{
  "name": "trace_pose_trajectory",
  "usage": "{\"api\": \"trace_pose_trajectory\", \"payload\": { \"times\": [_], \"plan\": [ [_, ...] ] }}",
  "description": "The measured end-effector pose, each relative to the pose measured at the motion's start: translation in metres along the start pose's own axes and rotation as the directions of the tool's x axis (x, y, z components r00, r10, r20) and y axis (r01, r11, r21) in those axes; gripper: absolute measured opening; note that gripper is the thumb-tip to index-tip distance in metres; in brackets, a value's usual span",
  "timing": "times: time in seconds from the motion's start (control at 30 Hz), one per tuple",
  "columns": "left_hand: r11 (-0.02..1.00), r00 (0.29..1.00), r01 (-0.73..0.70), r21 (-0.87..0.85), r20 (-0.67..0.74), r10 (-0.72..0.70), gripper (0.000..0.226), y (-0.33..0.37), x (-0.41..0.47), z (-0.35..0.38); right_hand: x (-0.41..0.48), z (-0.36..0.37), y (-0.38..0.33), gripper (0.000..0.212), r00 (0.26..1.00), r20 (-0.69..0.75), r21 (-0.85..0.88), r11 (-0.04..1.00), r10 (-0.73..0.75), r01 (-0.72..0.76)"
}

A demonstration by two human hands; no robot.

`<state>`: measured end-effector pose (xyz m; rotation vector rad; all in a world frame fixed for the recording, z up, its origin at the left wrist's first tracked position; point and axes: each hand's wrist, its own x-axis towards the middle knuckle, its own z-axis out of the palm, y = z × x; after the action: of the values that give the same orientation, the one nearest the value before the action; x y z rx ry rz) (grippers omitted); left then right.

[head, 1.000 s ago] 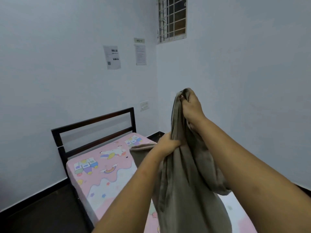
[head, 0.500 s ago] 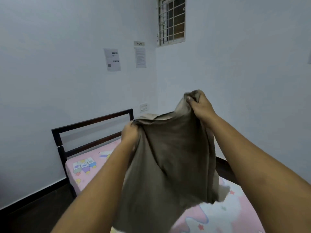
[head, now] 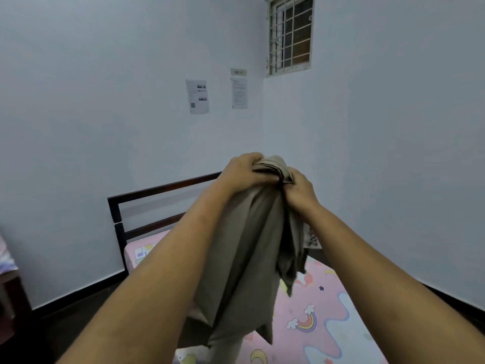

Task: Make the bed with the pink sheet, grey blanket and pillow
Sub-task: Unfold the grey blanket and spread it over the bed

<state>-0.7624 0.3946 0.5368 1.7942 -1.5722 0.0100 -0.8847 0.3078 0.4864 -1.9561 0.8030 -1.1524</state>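
Observation:
The grey blanket [head: 246,258] hangs bunched in front of me, held up by its top edge. My left hand [head: 240,170] and my right hand [head: 299,191] grip that edge side by side, almost touching. Below the cloth lies the bed with the pink sheet [head: 322,319], printed with rainbows and stars, spread over the mattress. The dark headboard [head: 157,191] stands behind the blanket near the far wall. No pillow is in view.
White walls close in behind and to the right of the bed. Two paper notices [head: 198,95] hang on the far wall and a barred window [head: 290,35] sits high up. Dark floor [head: 68,319] lies left of the bed, with a piece of furniture [head: 8,285] at the left edge.
My hands were spread apart with the blanket stretched between them; now they have come together at the top, and the blanket hangs gathered in a narrow bunch.

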Motion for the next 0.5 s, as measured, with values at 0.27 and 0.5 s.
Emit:
{"api": "trace_pose_trajectory", "payload": {
  "times": [0.27,0.5],
  "plan": [
    [0.85,0.783,0.523,-0.056,0.425,-0.454,0.018,-0.083,-0.059,-0.001,0.026,0.006,-0.032,0.037,0.983,-0.181,0.111,0.993,-0.021,0.041],
    [0.676,0.896,0.419,-0.606,0.156,-0.415,0.029,-0.095,-0.052,-0.031,0.043,-0.021,-0.06,0.036,0.95,-0.3,0.021,0.995,-0.087,0.098]
  ]
}}
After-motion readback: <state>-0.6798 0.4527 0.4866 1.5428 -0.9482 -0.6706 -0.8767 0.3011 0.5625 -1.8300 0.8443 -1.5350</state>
